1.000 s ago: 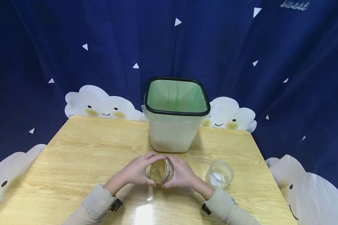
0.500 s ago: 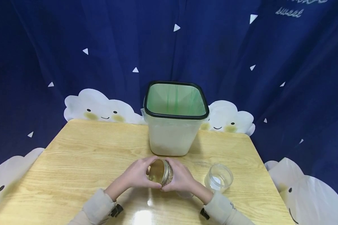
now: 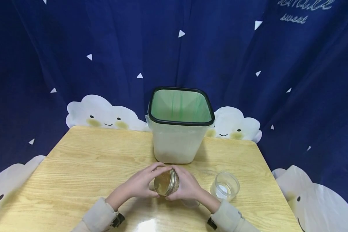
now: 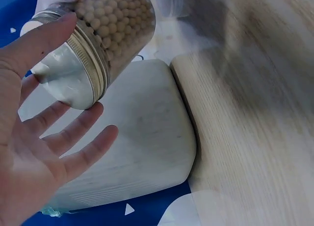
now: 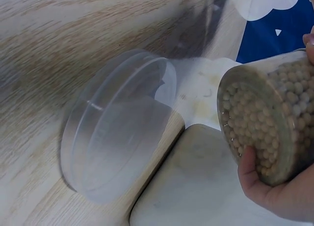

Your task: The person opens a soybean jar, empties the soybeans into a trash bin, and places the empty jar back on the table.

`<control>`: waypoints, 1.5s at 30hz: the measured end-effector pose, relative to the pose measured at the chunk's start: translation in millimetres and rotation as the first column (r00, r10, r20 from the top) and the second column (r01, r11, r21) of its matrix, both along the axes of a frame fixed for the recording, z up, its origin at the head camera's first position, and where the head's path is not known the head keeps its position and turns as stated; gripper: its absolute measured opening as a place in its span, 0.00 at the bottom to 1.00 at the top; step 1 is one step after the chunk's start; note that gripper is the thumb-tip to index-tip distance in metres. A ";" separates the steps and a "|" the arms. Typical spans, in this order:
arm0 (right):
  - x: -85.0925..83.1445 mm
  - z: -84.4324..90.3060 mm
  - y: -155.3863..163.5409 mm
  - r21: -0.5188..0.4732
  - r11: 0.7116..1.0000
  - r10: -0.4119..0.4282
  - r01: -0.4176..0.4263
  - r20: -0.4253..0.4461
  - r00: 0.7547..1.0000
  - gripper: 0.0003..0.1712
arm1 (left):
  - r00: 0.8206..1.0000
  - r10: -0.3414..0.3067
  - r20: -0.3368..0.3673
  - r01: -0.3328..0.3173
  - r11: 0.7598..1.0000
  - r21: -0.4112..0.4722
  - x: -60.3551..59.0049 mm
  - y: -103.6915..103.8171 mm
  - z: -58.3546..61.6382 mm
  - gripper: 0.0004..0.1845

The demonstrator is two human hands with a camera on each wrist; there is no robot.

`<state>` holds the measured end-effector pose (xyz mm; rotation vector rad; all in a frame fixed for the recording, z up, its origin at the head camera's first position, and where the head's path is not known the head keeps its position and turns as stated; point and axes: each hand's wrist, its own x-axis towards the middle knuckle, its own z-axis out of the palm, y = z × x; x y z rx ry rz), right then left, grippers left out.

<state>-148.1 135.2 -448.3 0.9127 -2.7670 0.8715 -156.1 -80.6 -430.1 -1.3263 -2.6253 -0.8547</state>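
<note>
A glass jar (image 3: 169,183) full of pale round beans, with a gold screw lid (image 3: 162,183), is held tilted just above the table in front of the bin. My left hand (image 3: 149,182) grips the lid, thumb on one side of the rim and fingers on the other; the lid (image 4: 73,71) shows close up in the left wrist view. My right hand (image 3: 182,187) curls round the jar's body (image 5: 267,120), thumb (image 5: 255,179) under it. The lid sits on the jar.
A white bin (image 3: 178,141) with a black rim and a green liner stands just behind the hands. An empty clear jar (image 3: 224,186) without a lid stands to the right, also large in the right wrist view (image 5: 122,130). The wooden table (image 3: 75,167) ends near a blue curtain.
Both hands keep the jar in the same place. The head view has tilted a little, so everything sits slightly lower in the frame.
</note>
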 end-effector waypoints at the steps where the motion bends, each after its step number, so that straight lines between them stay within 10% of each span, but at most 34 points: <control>1: 0.5 -0.7 0.0 -0.001 1.000 -0.002 0.002 0.004 1.000 0.56 | 1.000 0.001 -0.004 -0.001 1.000 -0.001 0.4 0.2 -0.3 0.52; 16: 4.8 -4.9 -3.0 -0.030 1.000 -0.006 0.006 -0.016 1.000 0.52 | 0.971 0.121 0.204 -0.142 0.986 0.089 6.0 4.9 -3.8 0.44; 32: 5.6 -4.0 -2.1 -0.017 1.000 0.003 -0.003 -0.017 1.000 0.55 | 1.000 0.010 0.005 -0.011 1.000 0.007 5.1 2.1 -4.3 0.51; 45: 4.3 -4.3 -5.6 -0.043 0.998 -0.035 0.034 -0.020 0.999 0.54 | 0.979 0.173 0.112 -0.183 0.979 0.088 5.0 7.4 -0.7 0.47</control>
